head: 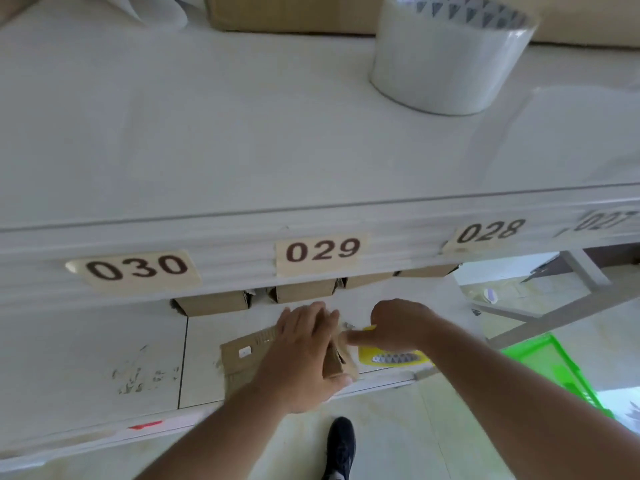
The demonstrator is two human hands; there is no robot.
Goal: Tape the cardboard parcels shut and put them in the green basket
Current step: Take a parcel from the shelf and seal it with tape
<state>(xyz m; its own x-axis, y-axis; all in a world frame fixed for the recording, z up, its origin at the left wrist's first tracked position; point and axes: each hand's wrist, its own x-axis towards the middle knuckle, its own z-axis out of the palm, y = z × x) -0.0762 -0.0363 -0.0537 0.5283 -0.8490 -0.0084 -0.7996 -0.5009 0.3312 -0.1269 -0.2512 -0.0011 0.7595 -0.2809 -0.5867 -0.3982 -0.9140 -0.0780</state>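
A flat brown cardboard parcel [247, 355] lies on the lower white table near its front edge. My left hand [304, 355] lies over the parcel's right end, fingers spread across the top and thumb hooked around the near corner. My right hand [394, 325] is just right of it, curled around a yellow tape dispenser [391, 357], with the index finger stretched left and touching the parcel's end. The green basket [549, 362] stands on the floor to the right, below table level; only part of it shows.
A white upper shelf [242, 133] overhangs the table, labelled 030, 029 and 028. A large roll of clear tape [446, 53] stands on it. Several small cardboard boxes [214, 303] sit under the shelf behind my hands. My black shoe [341, 445] is on the floor.
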